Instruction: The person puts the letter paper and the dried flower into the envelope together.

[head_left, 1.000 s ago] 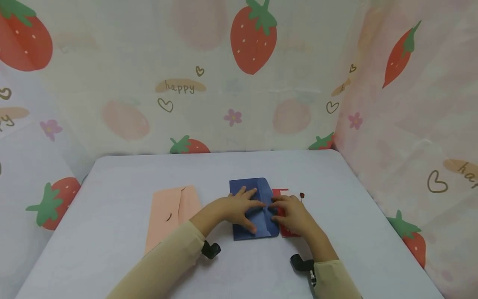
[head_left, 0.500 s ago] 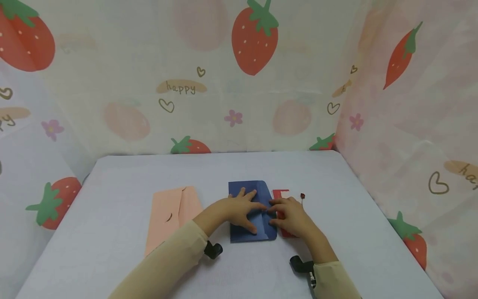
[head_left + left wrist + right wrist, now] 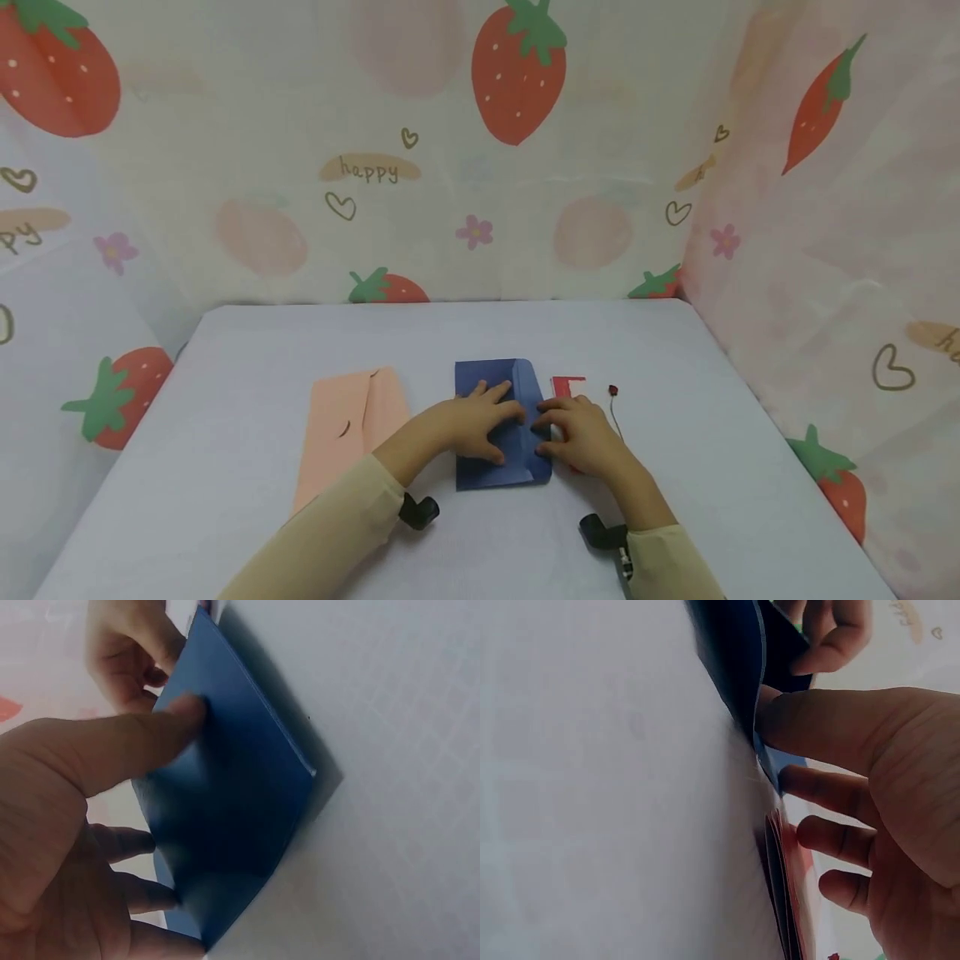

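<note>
A blue envelope [image 3: 482, 477] lies mid-table with its flap [image 3: 531, 382] opened out to the right. My left hand [image 3: 468, 427] rests on it with spread fingers; in the left wrist view the thumb presses the blue paper [image 3: 240, 780]. At the flap's right edge, my right hand [image 3: 588, 435] touches with its thumb and fingertips. A red card [image 3: 559, 387] with white parts lies beneath the right hand, mostly hidden. Its layered edge [image 3: 784, 885] shows in the right wrist view, just below the fingers.
To the left, partly under the left forearm, lies a peach envelope [image 3: 333, 417]. A small red flower on a thin stem [image 3: 612, 392] lies right of the red card. The white table [image 3: 480, 333] meets strawberry-printed sheets at the back and sides.
The blue envelope has slid slightly left under both hands, away from the red card. More of the flower's stem shows beside the right hand. The left fingers are a little more bent.
</note>
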`<state>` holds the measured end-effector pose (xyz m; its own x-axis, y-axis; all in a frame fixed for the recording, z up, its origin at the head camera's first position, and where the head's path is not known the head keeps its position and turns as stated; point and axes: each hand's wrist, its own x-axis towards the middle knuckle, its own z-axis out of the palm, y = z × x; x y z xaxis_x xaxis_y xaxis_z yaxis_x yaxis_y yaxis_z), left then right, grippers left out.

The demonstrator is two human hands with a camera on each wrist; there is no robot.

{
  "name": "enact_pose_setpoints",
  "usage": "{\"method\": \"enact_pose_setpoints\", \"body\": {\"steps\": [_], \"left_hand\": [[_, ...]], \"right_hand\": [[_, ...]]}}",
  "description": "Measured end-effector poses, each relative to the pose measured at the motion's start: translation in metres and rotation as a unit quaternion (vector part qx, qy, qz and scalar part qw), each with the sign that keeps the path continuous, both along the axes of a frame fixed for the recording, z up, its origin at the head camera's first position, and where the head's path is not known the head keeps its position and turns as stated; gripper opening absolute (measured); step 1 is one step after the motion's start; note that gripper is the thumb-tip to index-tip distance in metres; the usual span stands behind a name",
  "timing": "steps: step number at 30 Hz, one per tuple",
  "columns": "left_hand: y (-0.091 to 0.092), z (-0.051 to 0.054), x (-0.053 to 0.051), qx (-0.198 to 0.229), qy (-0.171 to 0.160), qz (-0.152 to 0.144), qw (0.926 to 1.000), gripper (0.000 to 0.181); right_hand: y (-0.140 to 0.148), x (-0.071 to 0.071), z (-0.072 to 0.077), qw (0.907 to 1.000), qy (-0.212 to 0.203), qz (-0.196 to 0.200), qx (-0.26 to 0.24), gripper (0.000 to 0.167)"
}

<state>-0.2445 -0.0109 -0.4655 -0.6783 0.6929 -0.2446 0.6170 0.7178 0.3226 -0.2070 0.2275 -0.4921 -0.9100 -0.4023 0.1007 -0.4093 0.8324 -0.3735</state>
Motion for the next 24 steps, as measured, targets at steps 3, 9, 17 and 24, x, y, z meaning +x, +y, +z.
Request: {"method": "enact_pose_setpoints", "body": {"steps": [3, 9, 17, 24], "left_hand": [[-0.005, 0.001, 0.002, 0.014, -0.002, 0.005, 0.9999, 0.065], [-0.014, -0.003, 0.008, 0.052, 0.006, 0.013, 0.9985, 0.07], [-0.02, -0.004, 0.015, 0.104, 0.005, 0.031, 0.9941, 0.066], [-0.017, -0.003, 0.019, 0.103, 0.024, 0.036, 0.9938, 0.064]], "right_hand": [[-0.002, 0.001, 0.001, 0.9999, -0.01, -0.009, -0.002, 0.028], [-0.005, 0.002, 0.001, 0.9999, -0.013, -0.004, -0.002, 0.028], [-0.006, 0.001, 0.0, 0.9999, -0.012, -0.004, 0.006, 0.029], [-0.006, 0.002, -0.001, 0.9997, -0.021, -0.01, -0.006, 0.028]]}}
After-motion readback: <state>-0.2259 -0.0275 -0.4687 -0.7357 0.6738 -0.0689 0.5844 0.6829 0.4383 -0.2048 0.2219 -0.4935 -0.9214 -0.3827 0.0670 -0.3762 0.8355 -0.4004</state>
